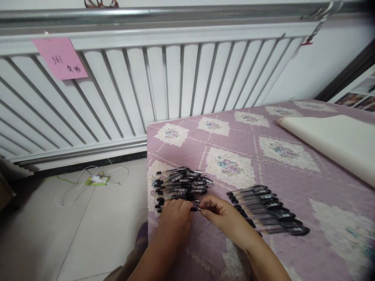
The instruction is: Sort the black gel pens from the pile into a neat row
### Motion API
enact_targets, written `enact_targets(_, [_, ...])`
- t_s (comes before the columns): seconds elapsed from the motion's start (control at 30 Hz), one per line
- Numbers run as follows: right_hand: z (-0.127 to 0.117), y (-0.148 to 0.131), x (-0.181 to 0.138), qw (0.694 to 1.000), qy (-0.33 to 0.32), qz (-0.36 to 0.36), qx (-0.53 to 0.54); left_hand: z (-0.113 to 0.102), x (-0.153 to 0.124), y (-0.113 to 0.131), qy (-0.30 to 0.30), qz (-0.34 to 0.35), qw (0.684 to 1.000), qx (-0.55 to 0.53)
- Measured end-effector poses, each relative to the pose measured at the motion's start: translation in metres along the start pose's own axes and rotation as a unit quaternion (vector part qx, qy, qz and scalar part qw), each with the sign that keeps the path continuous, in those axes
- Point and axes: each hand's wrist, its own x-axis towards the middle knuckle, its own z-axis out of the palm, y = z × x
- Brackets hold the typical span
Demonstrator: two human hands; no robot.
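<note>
My left hand [176, 212] is closed over a black gel pen [193, 209] at the near side of a pile of pens [180, 187]. The pen's dark end shows past my left fingertips and points right. My right hand [218, 210] pinches at that end with thumb and forefinger; a small pale bit shows there, too small to make out. To the right of my right hand, several black capped pens [271, 210] lie side by side in a slanted row. Both groups rest on a purple floral quilted cloth [187, 154].
A rolled or folded cream sheet [331, 136] lies at the right. Behind stands a white radiator [172, 78] with a pink note [60, 58] and a metal pipe [146, 17] above. On the tiled floor at left is a power strip [98, 180] with white cables.
</note>
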Motion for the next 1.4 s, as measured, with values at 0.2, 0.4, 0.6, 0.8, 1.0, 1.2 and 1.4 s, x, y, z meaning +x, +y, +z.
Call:
enact_targets(0.2, [-0.001,0.003,0.000,0.998,0.010,-0.022,-0.050,-0.002,0.001,0.001,-0.021,-0.004,1.000,-0.001])
enact_targets(0.4, [0.000,0.007,0.000,0.998,0.017,-0.027,-0.063,-0.005,0.003,0.003,-0.047,-0.007,0.999,-0.002])
enact_targets(0.6, [0.002,0.006,0.000,0.996,0.028,-0.033,-0.076,-0.004,0.002,0.002,-0.047,-0.004,0.999,0.000])
enact_targets(0.8, [0.003,0.006,0.001,0.991,0.035,-0.049,-0.117,0.004,0.001,-0.004,-0.008,0.010,1.000,0.000])
enact_targets(1.0, [0.005,0.007,0.001,0.986,0.028,-0.061,-0.153,0.011,0.000,-0.005,0.051,0.027,0.998,0.002])
enact_targets(1.2, [0.007,0.005,0.002,0.976,0.038,-0.101,-0.192,0.013,-0.002,-0.004,0.079,0.027,0.996,0.017])
enact_targets(1.4, [0.012,-0.003,-0.002,0.961,0.038,-0.122,-0.247,0.012,-0.001,-0.004,0.060,0.032,0.998,0.011])
